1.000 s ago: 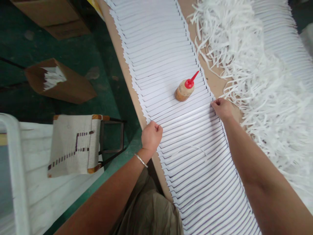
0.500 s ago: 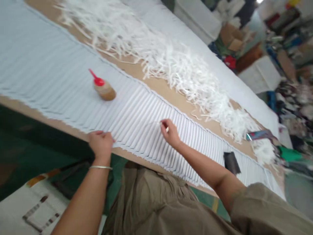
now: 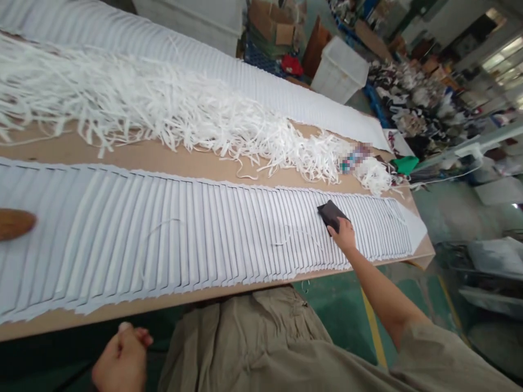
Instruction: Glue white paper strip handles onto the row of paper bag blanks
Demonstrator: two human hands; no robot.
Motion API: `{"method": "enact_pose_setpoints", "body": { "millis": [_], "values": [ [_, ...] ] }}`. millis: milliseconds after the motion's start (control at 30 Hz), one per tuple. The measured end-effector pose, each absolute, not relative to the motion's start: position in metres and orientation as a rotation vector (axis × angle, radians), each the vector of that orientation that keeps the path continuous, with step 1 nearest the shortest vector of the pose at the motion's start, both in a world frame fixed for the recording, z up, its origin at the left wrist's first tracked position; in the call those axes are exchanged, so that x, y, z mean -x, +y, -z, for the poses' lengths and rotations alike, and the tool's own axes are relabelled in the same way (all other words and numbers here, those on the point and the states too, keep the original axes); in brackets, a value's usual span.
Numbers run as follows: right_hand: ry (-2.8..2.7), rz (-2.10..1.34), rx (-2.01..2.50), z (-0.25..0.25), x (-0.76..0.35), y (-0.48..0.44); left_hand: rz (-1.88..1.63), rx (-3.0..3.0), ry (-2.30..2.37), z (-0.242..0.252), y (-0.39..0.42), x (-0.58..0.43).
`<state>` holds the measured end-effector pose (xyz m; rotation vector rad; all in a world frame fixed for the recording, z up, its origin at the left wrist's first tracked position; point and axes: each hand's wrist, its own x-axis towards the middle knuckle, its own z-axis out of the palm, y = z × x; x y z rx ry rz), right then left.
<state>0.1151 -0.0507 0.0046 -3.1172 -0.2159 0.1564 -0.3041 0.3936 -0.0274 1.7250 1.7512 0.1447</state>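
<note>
A long row of overlapping white paper sheets [image 3: 196, 239] lies along the brown table [image 3: 171, 158]. My right hand [image 3: 344, 235] reaches far right and closes on a dark flat rectangular object [image 3: 332, 215] lying on the sheets. My left hand [image 3: 122, 359] hangs below the table's near edge, fingers curled into a loose fist with nothing visible in it. The brown body of the glue bottle [image 3: 14, 223] shows at the left edge on the sheets.
A heap of white paper strips [image 3: 175, 114] runs along the middle of the table. A second row of white sheets [image 3: 229, 76] lies at the far side. Boxes, a white bin [image 3: 339, 71] and clutter stand beyond the table's right end on the green floor.
My head has turned right along the table. My right hand left the sheet edge and reached right to the dark object. My left hand dropped from the sheets to below the table edge.
</note>
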Motion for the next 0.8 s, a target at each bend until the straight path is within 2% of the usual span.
{"method": "enact_pose_setpoints", "body": {
  "millis": [100, 233, 433, 633, 800],
  "values": [
    [-0.241, -0.400, 3.151, 0.004, -0.148, -0.065, -0.063, -1.767, 1.548, 0.019, 0.363, 0.285],
    [-0.314, -0.444, 3.075, 0.013, -0.179, -0.081, -0.096, -1.790, 1.396, 0.005, 0.308, 0.239],
    [-0.387, -0.428, 2.808, -0.022, -0.249, -0.138, -0.157, -1.477, 1.080, -0.031, 0.182, 0.108],
    [-0.287, -0.659, 1.917, -0.073, -0.251, -0.156, -0.100, -1.243, 0.627, -0.078, 0.053, -0.032],
    [-0.289, -1.044, 1.484, -0.084, -0.205, -0.134, -0.187, -0.997, 0.572, -0.084, 0.009, -0.083]
  ]
}}
